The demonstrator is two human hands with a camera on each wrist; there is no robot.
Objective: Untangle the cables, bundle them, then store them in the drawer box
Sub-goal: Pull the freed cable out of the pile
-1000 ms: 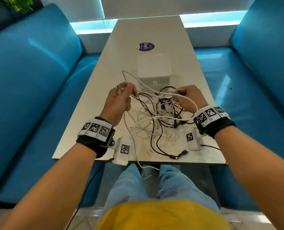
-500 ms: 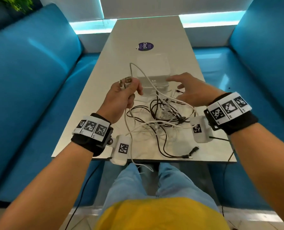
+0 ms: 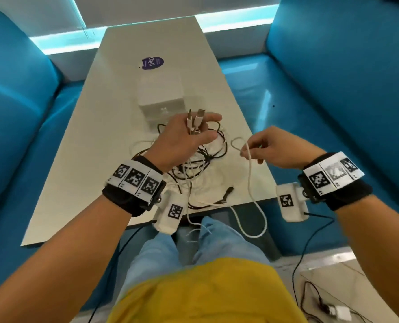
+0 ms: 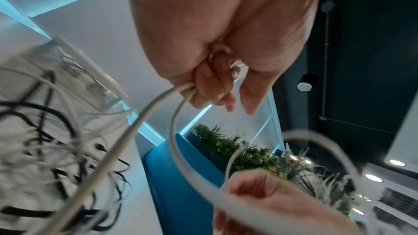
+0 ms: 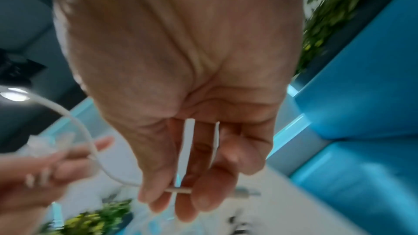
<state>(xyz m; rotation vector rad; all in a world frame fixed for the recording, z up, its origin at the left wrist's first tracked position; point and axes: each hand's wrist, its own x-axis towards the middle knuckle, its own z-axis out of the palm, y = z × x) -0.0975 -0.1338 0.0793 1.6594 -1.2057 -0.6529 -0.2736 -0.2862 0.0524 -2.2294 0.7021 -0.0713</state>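
Left wrist band (image 3: pixel 133 191): black fabric strap, topped by a white strip of three black-and-white square fiducial markers. White camera housing (image 3: pixel 170 212) bolted beside it, one square marker on its face, thin black cable trailing below.
Right wrist band (image 3: pixel 333 180): same black strap, white strip with square markers, middle one blurred. White housing (image 3: pixel 291 202) with one marker, black cable running off toward floor.
Bare forearms, no sleeves in view.
Yellow top (image 3: pixel 205 292). Light blue jeans (image 3: pixel 154 257).
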